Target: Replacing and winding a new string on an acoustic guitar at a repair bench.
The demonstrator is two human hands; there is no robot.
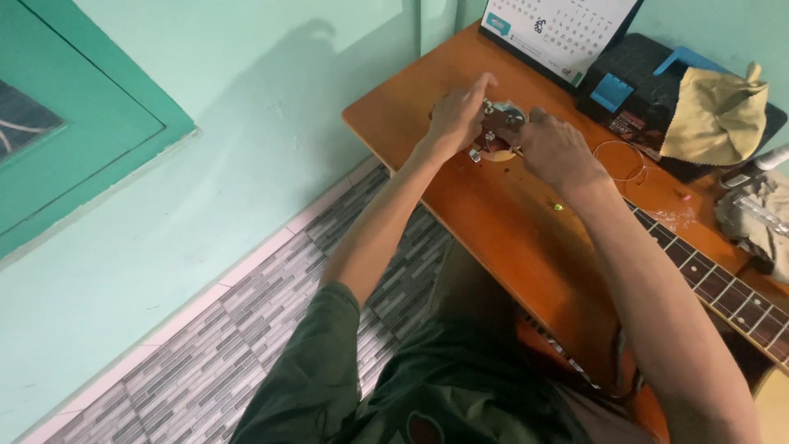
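Your left hand (pixel 454 119) and right hand (pixel 557 150) meet at the guitar headstock (pixel 499 131), which lies flat on the orange-brown wooden counter (pixel 493 238) near its far edge. The left-hand fingers (pixel 481 85) are curled over the top of the headstock at its tuning pegs (pixel 490 107), with the index finger extended toward the far edge of the counter; whether they grip a peg or only rest on it cannot be told. Your right hand covers the near side of the headstock, knuckles up, fingers folded beneath and out of sight, so how tightly they close and what they hold cannot be told. The guitar neck (pixel 715 284) runs from under your right wrist toward the lower right, its dark fretboard showing pale dot markers. A thin coiled guitar string (pixel 621 160) lies on the counter just beside your right wrist, and a small yellow-green bead (pixel 558 207) lies on the counter near your right forearm. Beyond the headstock, a desk calendar (pixel 563 29) stands at the back of the counter. To its right lies a black mat (pixel 641 66) carrying a blue plastic tool (pixel 612 90) and a crumpled yellow cloth (pixel 715 115). A grey rag (pixel 752 222) lies at the right edge. Patterned grey floor tiles (pixel 246 329) run below the counter.
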